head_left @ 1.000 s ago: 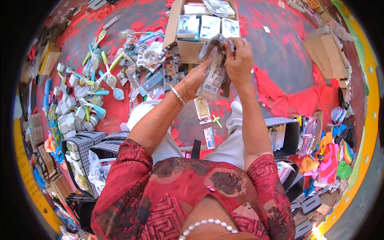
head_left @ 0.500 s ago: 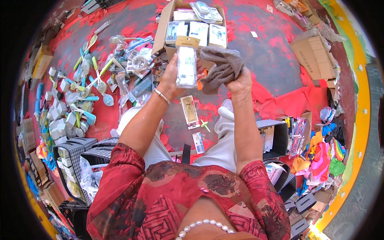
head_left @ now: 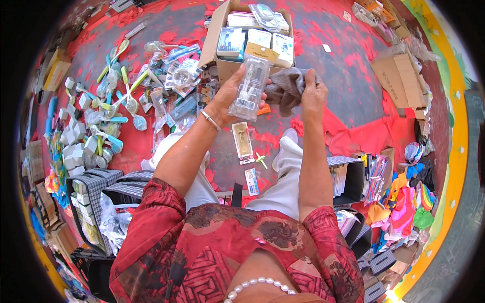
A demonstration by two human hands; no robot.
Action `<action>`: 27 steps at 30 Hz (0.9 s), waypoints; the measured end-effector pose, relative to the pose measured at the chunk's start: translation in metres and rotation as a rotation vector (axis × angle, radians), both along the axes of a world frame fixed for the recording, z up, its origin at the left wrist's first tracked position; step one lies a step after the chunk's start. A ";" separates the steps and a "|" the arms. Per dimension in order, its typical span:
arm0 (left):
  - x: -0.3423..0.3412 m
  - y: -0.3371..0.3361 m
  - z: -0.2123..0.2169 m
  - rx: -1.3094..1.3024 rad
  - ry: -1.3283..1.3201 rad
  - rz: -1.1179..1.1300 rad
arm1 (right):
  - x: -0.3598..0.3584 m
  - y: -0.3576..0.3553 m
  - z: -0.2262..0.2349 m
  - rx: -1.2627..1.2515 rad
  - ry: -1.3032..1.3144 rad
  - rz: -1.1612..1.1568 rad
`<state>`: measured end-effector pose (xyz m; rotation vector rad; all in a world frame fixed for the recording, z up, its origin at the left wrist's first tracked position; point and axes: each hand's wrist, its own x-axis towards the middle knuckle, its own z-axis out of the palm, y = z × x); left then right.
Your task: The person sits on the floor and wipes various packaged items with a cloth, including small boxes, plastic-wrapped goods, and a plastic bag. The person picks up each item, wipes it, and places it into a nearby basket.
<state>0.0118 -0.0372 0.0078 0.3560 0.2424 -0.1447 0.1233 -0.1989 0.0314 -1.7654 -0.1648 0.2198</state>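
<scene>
My left hand [head_left: 225, 101] is closed around a clear plastic package [head_left: 250, 87] with a gold header card at its top. The package leans to the right, and a white barcode label shows on its lower part. My right hand [head_left: 314, 96] grips a bunched grey-brown cloth [head_left: 286, 92] just to the right of the package. The cloth's left end comes close to the package; whether they touch I cannot tell. Beyond both hands stands an open cardboard box [head_left: 212, 43] filled with white and blue packaged goods.
Packaged brushes [head_left: 132, 103] and other plastic packs lie piled on the left. An opened blister pack [head_left: 242, 141] and a small green item [head_left: 261, 160] are on the floor between my legs. Checkered bins [head_left: 348, 177] stand on the right, and a cardboard carton [head_left: 399, 78] farther off.
The package has tilted to the right and turned, so its barcode label now shows. My right hand has shifted slightly right with the cloth, which hangs more bunched.
</scene>
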 end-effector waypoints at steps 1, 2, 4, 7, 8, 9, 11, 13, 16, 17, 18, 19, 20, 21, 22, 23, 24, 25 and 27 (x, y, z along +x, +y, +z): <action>0.000 0.001 0.000 -0.002 -0.027 0.007 | 0.004 -0.003 -0.002 0.040 0.044 -0.058; 0.000 0.002 0.000 0.017 -0.052 0.039 | 0.008 -0.006 -0.005 0.081 0.086 -0.117; 0.001 0.005 0.000 0.024 -0.065 0.067 | 0.014 -0.011 -0.011 0.575 0.522 -0.027; 0.002 0.012 0.000 0.004 -0.076 0.047 | 0.017 -0.021 -0.012 1.018 0.930 0.199; 0.003 0.014 -0.001 0.019 -0.075 0.042 | 0.017 -0.023 -0.010 1.106 1.111 0.303; 0.003 0.016 -0.002 0.042 -0.057 0.048 | 0.015 -0.024 -0.008 1.113 1.063 0.271; 0.004 0.020 -0.004 0.057 -0.081 0.139 | 0.010 -0.022 -0.003 1.149 1.067 0.283; 0.004 0.021 -0.006 0.062 -0.062 0.192 | 0.000 -0.012 -0.003 0.921 0.895 0.229; 0.005 0.019 -0.007 0.099 0.012 0.055 | -0.010 -0.002 -0.006 0.347 0.673 0.140; 0.005 0.017 -0.006 0.137 0.082 0.003 | -0.010 -0.001 -0.007 0.482 0.703 0.133; 0.006 0.012 -0.006 0.181 0.073 0.006 | -0.007 -0.003 -0.008 0.614 0.775 0.131; 0.006 0.010 -0.005 0.194 0.069 0.032 | -0.001 -0.006 -0.008 0.714 0.830 0.067; 0.006 0.009 -0.004 0.200 0.065 0.048 | 0.003 -0.011 -0.008 0.786 0.790 0.030; 0.005 0.008 -0.001 0.203 0.048 0.061 | 0.009 -0.016 -0.008 0.781 0.882 0.043; 0.004 0.008 0.001 0.227 0.033 0.053 | 0.011 -0.016 -0.010 0.762 0.933 0.026; 0.002 0.009 0.004 0.236 0.052 0.035 | 0.014 -0.017 -0.011 0.747 0.973 -0.009; 0.002 0.010 0.006 0.244 0.058 0.028 | 0.017 -0.019 -0.011 0.735 0.990 0.050; 0.001 0.011 0.008 0.254 0.073 0.035 | 0.018 -0.019 -0.012 0.731 0.902 0.027; -0.001 0.012 0.009 0.273 0.049 0.035 | 0.017 -0.019 -0.014 0.790 0.892 0.069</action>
